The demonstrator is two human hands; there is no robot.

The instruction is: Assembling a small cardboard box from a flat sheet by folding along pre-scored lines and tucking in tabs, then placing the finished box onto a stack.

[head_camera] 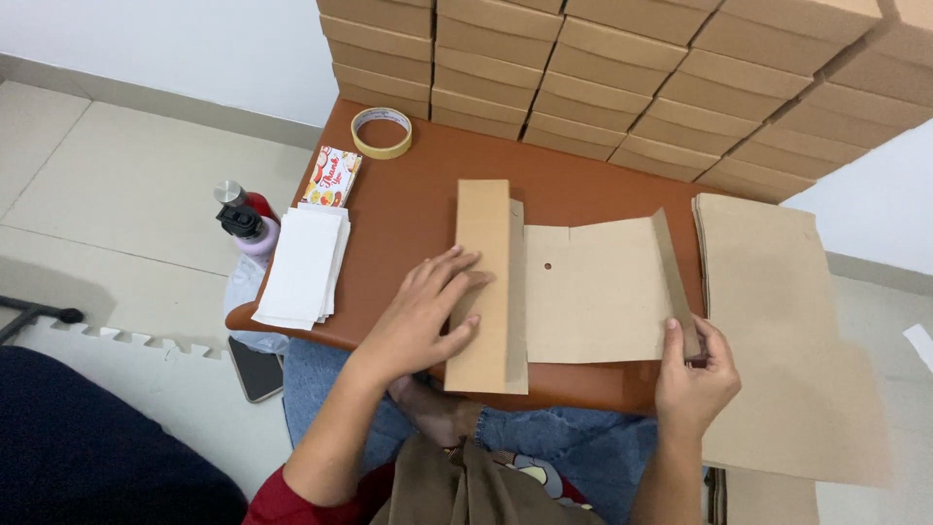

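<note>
pressing flat cardboard box blank (unfolded, empty)

A left hand presses a folded brown cardboard box blank at the brown table's near edge while the right hand pinches its right flap.
</note>
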